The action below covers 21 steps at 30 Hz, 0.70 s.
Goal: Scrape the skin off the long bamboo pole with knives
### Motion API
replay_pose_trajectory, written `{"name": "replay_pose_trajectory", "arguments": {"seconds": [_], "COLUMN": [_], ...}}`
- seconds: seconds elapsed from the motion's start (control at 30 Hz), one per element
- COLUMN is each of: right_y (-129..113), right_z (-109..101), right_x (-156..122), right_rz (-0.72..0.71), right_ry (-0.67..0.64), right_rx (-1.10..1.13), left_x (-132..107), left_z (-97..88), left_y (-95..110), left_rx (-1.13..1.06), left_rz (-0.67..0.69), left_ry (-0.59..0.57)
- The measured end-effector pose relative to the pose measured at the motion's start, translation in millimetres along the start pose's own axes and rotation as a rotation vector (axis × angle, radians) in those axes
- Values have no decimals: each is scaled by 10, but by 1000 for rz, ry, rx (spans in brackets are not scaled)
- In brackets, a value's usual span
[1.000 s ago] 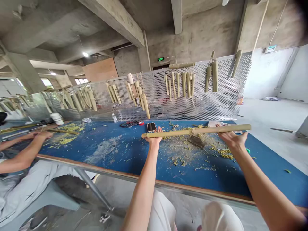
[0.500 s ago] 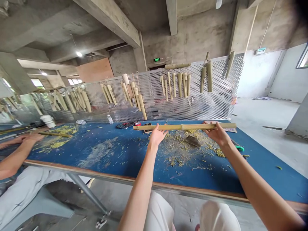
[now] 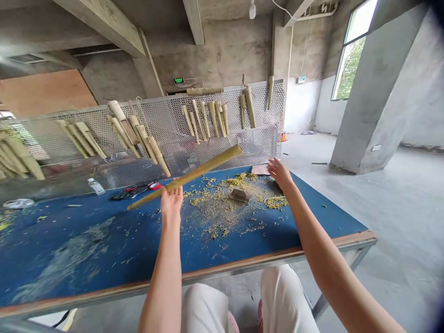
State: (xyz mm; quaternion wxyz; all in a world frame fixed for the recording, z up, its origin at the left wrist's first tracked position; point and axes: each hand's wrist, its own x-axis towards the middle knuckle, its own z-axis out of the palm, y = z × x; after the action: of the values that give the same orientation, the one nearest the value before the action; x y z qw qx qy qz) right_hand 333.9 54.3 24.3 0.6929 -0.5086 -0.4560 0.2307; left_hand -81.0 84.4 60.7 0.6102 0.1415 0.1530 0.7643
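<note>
My left hand (image 3: 171,198) grips a long bamboo pole (image 3: 204,170) near its lower left part. The pole is tilted, its right end raised in front of the perforated metal panel and its left end low over the table. Off to the right, my right hand (image 3: 279,173) is empty, its fingers stretched out above the table's far right corner, apart from the pole. Below the pole, a dark block (image 3: 240,195) lies among yellow-green shavings (image 3: 222,203). A flat pinkish piece (image 3: 260,169) rests just left of my right hand.
The blue table (image 3: 138,245) has a wood edge. A perforated panel (image 3: 256,138) along its back carries several hanging bamboo pieces (image 3: 218,119). A plastic bottle (image 3: 96,186), dark tools (image 3: 132,190) and a red tape roll (image 3: 154,186) lie at the back left. A concrete pillar (image 3: 374,101) stands right.
My right hand has let go of the bamboo pole and its fingers have opened. The pole, kept in my left hand, has gone from level to tilted, right end up. The view has turned right.
</note>
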Motion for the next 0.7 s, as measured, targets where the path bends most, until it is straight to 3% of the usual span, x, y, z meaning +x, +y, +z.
{"name": "replay_pose_trajectory", "arguments": {"seconds": [0.07, 0.1, 0.17, 0.23, 0.43, 0.57, 0.7], "right_y": [120, 182, 298, 390, 501, 482, 403], "right_z": [-77, -94, -101, -96, -119, -67, 46], "right_x": [6, -4, -26, -35, -21, -45, -93], "right_rz": [67, 92, 112, 146, 201, 117, -19], "right_ry": [168, 191, 150, 79, 56, 106, 171], "right_rx": [-274, -468, -796, -933, -937, -905, -838], "left_x": [-14, -27, -48, -48, 70, 106, 24], "left_z": [25, 42, 76, 95, -13, -148, -161], "left_y": [-2, -19, -65, -98, -39, 12, -23], "left_rx": [9, 21, 48, 68, 36, 32, 5], "left_rz": [45, 47, 21, -11, -27, -172, -203], "left_ry": [-13, -23, -31, -14, -31, -111, -207]}}
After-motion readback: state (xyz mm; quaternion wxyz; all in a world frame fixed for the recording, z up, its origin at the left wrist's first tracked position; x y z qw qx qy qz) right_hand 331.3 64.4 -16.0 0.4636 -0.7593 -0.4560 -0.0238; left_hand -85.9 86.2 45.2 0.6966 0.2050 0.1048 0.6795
